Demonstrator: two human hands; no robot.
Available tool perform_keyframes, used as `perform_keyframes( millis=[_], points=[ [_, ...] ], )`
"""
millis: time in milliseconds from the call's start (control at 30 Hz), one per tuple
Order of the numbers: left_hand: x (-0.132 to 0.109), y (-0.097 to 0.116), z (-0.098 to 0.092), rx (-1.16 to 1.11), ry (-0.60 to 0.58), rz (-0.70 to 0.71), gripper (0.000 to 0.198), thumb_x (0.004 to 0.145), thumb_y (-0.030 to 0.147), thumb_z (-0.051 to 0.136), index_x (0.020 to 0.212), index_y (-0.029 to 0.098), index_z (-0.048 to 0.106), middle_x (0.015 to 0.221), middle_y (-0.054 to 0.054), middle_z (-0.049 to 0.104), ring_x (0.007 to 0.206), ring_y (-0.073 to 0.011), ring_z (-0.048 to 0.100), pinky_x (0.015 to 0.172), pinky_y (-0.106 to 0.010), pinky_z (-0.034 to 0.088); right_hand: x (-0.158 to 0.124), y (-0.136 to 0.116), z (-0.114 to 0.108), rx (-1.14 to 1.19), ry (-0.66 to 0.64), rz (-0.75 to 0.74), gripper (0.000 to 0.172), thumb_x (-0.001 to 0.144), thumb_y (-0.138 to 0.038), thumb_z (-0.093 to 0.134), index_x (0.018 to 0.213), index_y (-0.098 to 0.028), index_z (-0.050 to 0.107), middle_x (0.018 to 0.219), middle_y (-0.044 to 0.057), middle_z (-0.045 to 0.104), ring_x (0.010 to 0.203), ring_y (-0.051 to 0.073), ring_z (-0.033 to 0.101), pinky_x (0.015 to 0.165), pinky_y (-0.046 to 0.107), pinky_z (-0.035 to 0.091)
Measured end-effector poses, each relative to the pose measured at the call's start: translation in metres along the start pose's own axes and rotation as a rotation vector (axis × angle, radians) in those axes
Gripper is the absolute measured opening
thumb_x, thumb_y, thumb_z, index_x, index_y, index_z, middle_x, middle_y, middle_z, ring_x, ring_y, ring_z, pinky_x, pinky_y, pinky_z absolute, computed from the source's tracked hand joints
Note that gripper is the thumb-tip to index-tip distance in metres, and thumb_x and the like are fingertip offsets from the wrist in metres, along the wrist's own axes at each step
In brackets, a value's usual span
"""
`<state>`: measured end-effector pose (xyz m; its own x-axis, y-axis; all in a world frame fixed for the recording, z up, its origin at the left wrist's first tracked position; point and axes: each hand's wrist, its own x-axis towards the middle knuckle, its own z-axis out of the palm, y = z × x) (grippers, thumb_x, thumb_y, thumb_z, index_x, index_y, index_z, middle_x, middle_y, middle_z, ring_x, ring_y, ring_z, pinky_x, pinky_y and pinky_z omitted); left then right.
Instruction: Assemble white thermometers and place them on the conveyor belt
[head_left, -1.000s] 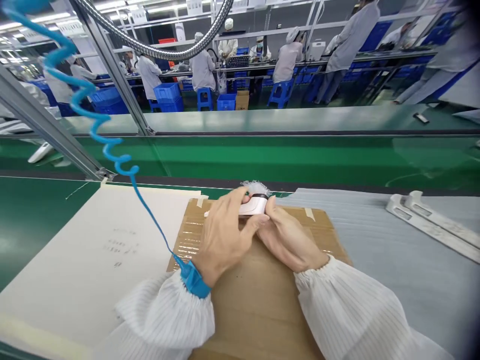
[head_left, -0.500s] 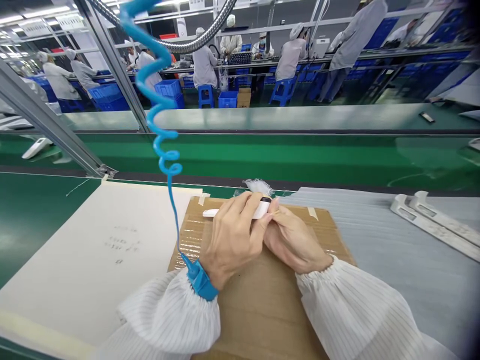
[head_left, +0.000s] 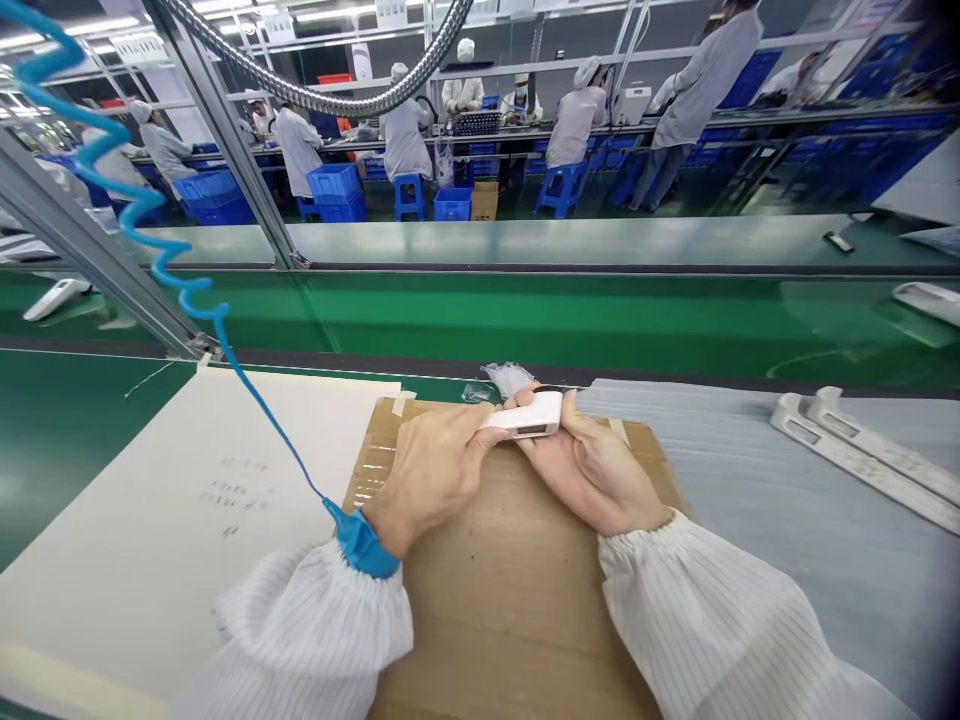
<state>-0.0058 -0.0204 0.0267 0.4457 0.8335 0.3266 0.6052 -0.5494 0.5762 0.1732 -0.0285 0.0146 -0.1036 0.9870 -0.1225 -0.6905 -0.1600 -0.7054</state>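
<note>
Both hands hold a white handheld device (head_left: 534, 417) above a cardboard sheet (head_left: 525, 610). The device has a dark end and a small dark rectangular window on the side facing me. My left hand (head_left: 435, 465) is closed round its left part, thumb along the lower edge. At the other end, my right hand (head_left: 604, 475) grips it with thumb and fingers; some fingertips are hidden behind it. A blue wrist strap (head_left: 365, 545) with a coiled blue cord circles my left wrist. Just beyond the hands lies crumpled clear plastic (head_left: 508, 378).
Two long white plastic parts (head_left: 870, 450) lie on grey foam sheeting (head_left: 720, 500) at the right. White paper (head_left: 142, 480) with faint writing covers the left. A green belt (head_left: 525, 310) runs behind, bearing similar white devices. A metal post (head_left: 217, 130) stands at left; co-workers sit beyond.
The device has been turned so its side window faces me. My left hand has shifted left and lower, uncovering more of the device. The blue cord has swung left.
</note>
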Motion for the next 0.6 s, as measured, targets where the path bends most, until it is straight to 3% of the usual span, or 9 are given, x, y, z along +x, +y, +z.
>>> perform_keyframes(
  millis=[100, 200, 267, 333, 467, 600],
  points=[
    [0.003, 0.0, -0.001, -0.307, -0.052, -0.223, 0.037, 0.106, 0.043, 0.042, 0.097, 0.02, 0.07, 0.087, -0.005, 0.075, 0.077, -0.0188, 0.068, 0.074, -0.033, 0.052, 0.003, 0.007, -0.001, -0.042, 0.031, -0.003, 0.032, 0.102, -0.048, 0.056, 0.099, -0.023, 0.075, 0.111, 0.005, 0.073, 0.115, 0.02, 0.066, 0.114, 0.037, 0.048],
    [0.014, -0.019, -0.004, -0.54, 0.104, -0.514, 0.038, 0.104, 0.048, 0.04, 0.115, 0.017, 0.06, 0.085, -0.007, 0.074, 0.057, -0.0141, 0.061, 0.055, -0.028, 0.048, 0.006, 0.013, -0.005, -0.054, 0.136, -0.009, 0.026, 0.099, -0.046, 0.062, 0.105, -0.024, 0.075, 0.131, 0.008, 0.072, 0.119, 0.02, 0.067, 0.112, 0.038, 0.051],
    [0.027, -0.041, -0.014, -0.446, 0.293, -0.674, 0.036, 0.101, 0.036, 0.046, 0.131, 0.016, 0.048, 0.097, -0.011, 0.076, 0.063, -0.015, 0.066, 0.056, -0.027, 0.05, 0.007, 0.014, -0.007, -0.044, 0.192, 0.009, 0.022, 0.095, -0.044, 0.069, 0.104, -0.025, 0.075, 0.135, 0.009, 0.072, 0.117, 0.021, 0.069, 0.11, 0.038, 0.054],
    [0.046, -0.065, -0.03, -0.181, 0.264, -0.784, 0.047, 0.093, 0.018, 0.054, 0.138, 0.015, 0.043, 0.108, -0.016, 0.075, 0.073, -0.0191, 0.073, 0.063, -0.03, 0.054, 0.007, 0.014, -0.008, -0.035, 0.187, 0.023, 0.02, 0.092, -0.041, 0.074, 0.104, -0.025, 0.075, 0.137, 0.009, 0.071, 0.116, 0.02, 0.069, 0.11, 0.038, 0.054],
    [0.09, -0.101, -0.069, -0.008, 0.256, -0.819, 0.046, 0.088, 0.008, 0.054, 0.133, 0.006, 0.048, 0.113, -0.027, 0.073, 0.083, -0.0296, 0.076, 0.076, -0.042, 0.057, 0.008, 0.011, -0.007, -0.037, 0.156, 0.005, 0.022, 0.092, -0.042, 0.073, 0.109, -0.029, 0.075, 0.145, 0.004, 0.067, 0.122, 0.02, 0.066, 0.111, 0.039, 0.053],
    [0.12, -0.1, -0.08, 0.124, 0.252, -0.679, 0.041, 0.089, 0.006, 0.054, 0.13, -0.002, 0.05, 0.141, -0.037, 0.056, 0.126, -0.038, 0.063, 0.105, -0.052, 0.046, 0.015, 0.007, -0.011, -0.044, 0.165, -0.069, 0.024, 0.094, -0.043, 0.071, 0.117, -0.036, 0.072, 0.153, -0.003, 0.06, 0.135, 0.017, 0.057, 0.111, 0.039, 0.051]
  ],
)
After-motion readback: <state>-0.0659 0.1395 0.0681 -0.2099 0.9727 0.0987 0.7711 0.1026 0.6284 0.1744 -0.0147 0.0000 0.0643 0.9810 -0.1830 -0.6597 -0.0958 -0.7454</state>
